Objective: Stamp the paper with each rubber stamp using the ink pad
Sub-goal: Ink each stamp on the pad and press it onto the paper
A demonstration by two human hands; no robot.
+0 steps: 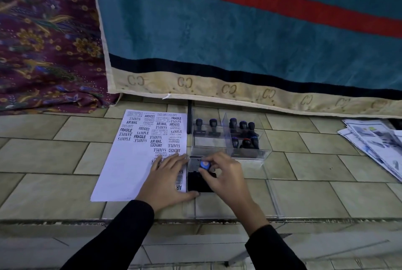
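A white paper [130, 160] lies on the tiled floor, its upper and right parts covered in black stamped words. My left hand [167, 180] rests flat on its lower right corner, thumb touching the ink pad's near edge. The black ink pad [196, 182] sits just right of the paper with its clear lid up. My right hand [224, 174] grips a rubber stamp with a blue-topped handle [204, 164] and holds it down on the pad. Several more stamps stand in a clear plastic tray [250, 154] behind the pad, two of them [205, 127] in its left section.
A teal, red-striped blanket [239, 41] hangs behind the tray, and patterned purple cloth [43, 41] lies at the far left. A pile of printed sheets [376, 141] lies at the right edge. A clear flat lid [235, 200] rests under my right wrist.
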